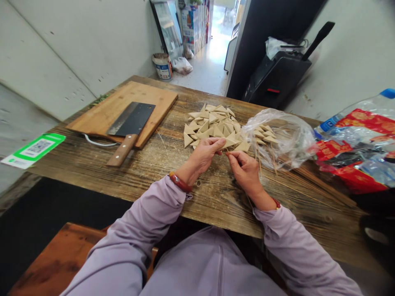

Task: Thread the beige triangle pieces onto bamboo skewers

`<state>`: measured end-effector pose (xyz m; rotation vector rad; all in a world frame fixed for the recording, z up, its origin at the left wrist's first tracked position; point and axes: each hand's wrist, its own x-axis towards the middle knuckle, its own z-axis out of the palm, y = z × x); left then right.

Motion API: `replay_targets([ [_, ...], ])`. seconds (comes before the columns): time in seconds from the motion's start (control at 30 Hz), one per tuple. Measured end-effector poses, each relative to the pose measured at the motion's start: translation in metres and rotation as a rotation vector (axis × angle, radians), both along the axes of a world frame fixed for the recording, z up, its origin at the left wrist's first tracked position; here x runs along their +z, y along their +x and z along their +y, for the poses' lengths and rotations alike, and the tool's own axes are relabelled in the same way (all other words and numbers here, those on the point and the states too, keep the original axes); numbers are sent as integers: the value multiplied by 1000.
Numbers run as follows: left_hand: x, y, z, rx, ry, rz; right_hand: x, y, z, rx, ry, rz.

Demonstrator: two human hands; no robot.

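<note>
Lilac jacket fabric is filling the near edge, its sleeves reaching over a weathered wooden table. Left hand is pressing thumb to fingers beside a tan triangular piece; whether it is gripping that piece, I cannot tell. Right hand is curling just beside it, fingertips pinching together (whatever they are holding is too small to make out). Beyond both hands, a heap of tan triangular pieces is lying loose on the tabletop, with a crumpled clear plastic bag sitting to its right and thin sticks resting near the right hand. Farther left, a wooden-handled cleaver is lying on a cutting board, its handle overhanging the board's edge.
</note>
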<state>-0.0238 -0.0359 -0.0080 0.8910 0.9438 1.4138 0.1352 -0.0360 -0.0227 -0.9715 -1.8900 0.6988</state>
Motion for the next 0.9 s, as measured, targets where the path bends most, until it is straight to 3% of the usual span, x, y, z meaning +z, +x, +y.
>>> replay_targets([
  [0.63, -1, 3, -2, -14, 5, 16, -1, -5, 3, -37, 22, 10],
  [0.9, 2, 0, -1, 11, -4, 44, -2, -5, 4, 0, -60, 16],
])
